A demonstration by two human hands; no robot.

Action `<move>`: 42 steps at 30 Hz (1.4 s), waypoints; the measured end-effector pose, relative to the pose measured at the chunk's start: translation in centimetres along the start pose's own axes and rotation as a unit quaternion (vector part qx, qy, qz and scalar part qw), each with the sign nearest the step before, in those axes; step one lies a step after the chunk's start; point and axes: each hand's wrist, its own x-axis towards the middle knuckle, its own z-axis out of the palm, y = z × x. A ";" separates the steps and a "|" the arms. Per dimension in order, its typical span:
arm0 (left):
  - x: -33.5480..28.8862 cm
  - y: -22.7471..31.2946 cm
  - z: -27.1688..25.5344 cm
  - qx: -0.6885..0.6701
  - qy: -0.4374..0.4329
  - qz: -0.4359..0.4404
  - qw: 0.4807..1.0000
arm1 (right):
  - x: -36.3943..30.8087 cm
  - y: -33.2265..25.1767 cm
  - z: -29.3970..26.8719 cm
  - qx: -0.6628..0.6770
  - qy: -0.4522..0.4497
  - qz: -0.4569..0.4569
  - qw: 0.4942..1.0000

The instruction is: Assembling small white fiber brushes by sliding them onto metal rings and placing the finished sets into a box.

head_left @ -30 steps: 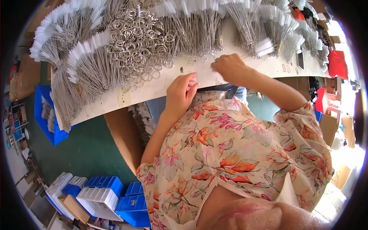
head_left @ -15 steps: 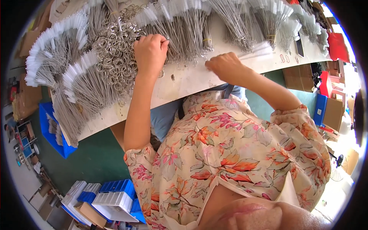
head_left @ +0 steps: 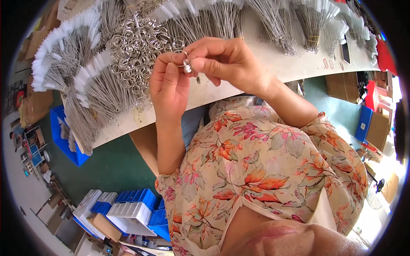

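Looking from left to right, I see about three fans of white-tipped wire brushes (head_left: 64,59) on the tabletop (head_left: 222,85), then one heap of metal rings (head_left: 136,47), too many to count. Above its edge my left hand (head_left: 168,87) pinches one split ring (head_left: 178,54), and my right hand (head_left: 228,59) closes on a small silver piece (head_left: 187,65) touching that ring; both hands are together. I judge the ring could slip from the fingertips and fall into the heap or off the tabletop edge, because the grip is only by fingertips. More brush bundles (head_left: 311,21) lie right, maybe four.
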 end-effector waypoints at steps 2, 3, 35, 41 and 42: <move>-0.4 0.1 0.3 0.010 0.058 0.007 0.998 | -0.1 -0.1 0.7 0.008 0.009 -0.009 1.000; -0.4 0.4 0.8 0.009 0.059 0.007 0.998 | 0.0 0.1 0.8 -0.107 0.006 -0.119 0.987; -3.3 6.2 2.5 0.414 0.042 0.157 0.896 | 0.7 -0.5 3.0 -0.245 -0.077 -0.269 0.928; -3.3 6.2 3.3 0.523 0.091 0.224 0.817 | 1.1 -2.5 3.6 0.002 -0.062 0.064 0.996; -3.0 6.1 3.1 0.535 0.087 0.246 0.803 | 1.2 -2.4 3.8 0.026 -0.066 0.080 0.994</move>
